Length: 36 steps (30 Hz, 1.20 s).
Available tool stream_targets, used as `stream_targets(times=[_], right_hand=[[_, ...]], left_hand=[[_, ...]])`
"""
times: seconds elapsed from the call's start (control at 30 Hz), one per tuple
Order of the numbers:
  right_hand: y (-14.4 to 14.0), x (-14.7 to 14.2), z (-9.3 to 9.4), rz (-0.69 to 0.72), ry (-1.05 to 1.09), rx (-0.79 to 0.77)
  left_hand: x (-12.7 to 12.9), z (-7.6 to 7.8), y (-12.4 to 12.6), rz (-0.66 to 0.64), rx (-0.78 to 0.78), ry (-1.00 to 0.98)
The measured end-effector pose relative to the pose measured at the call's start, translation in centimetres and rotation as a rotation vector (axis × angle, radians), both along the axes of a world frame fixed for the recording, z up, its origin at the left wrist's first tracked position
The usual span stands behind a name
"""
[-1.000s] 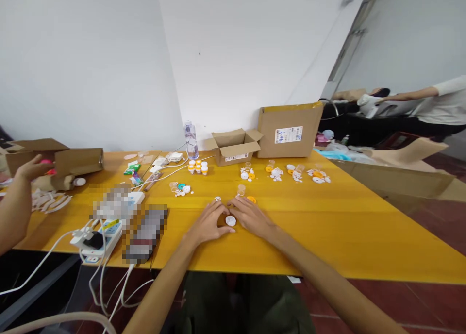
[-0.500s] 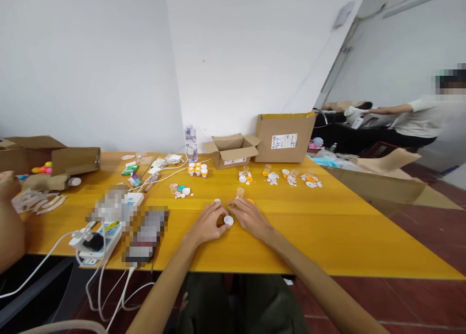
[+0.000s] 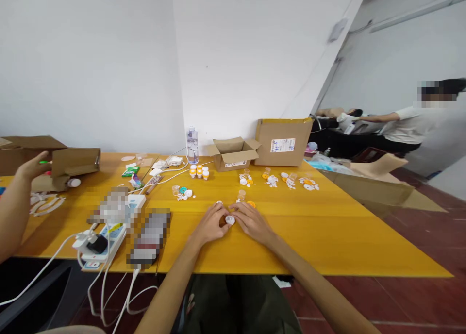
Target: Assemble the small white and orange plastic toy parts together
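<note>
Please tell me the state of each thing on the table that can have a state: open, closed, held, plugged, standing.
Small white cap: held between left hand and right hand.
Small cardboard box: flaps open.
Large cardboard box: standing upright.
Water bottle: upright.
Power strip: black plug inserted.
Orange-capped vials: upright, grouped.

Cap (image 3: 229, 220) between hands, seemingly on table (image 3: 327, 227)

co-worker's hand (image 3: 34, 165) back up at the cardboard box (image 3: 74, 160), left of the table
</note>
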State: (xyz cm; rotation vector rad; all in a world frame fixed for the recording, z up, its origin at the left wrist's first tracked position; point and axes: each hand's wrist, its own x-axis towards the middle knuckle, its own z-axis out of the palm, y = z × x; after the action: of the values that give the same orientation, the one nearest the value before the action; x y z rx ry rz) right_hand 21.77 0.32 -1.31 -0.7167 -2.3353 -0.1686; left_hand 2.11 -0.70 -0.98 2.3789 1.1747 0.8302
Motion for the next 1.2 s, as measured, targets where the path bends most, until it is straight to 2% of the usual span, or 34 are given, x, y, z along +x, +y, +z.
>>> stream_targets(times=[0.3, 0.47, 0.9, 1.03, 1.2], right_hand=[[-0.34, 0.12, 0.11, 0.022, -0.008, 0.005], [-0.36, 0.03, 0.36, 0.054, 0.000, 0.041], [-0.67, -0.09, 0.09, 0.018, 0.044, -0.030], [-0.72, -0.29, 0.31, 0.010, 0.070, -0.101], [-0.37, -0.58, 0.34, 0.003, 0.178, -0.286]], left_hand=[[-0.15, -0.80, 0.64, -0.032, -0.007, -0.027], [-0.28, -0.87, 0.78, -0.050, -0.008, -0.047], [-0.33, -0.69, 0.67, -0.051, 0.009, -0.053], [-0.25, -0.61, 0.63, -0.052, 0.005, -0.059], [-0.31, -0.38, 0.41, -0.036, 0.005, -0.046]])
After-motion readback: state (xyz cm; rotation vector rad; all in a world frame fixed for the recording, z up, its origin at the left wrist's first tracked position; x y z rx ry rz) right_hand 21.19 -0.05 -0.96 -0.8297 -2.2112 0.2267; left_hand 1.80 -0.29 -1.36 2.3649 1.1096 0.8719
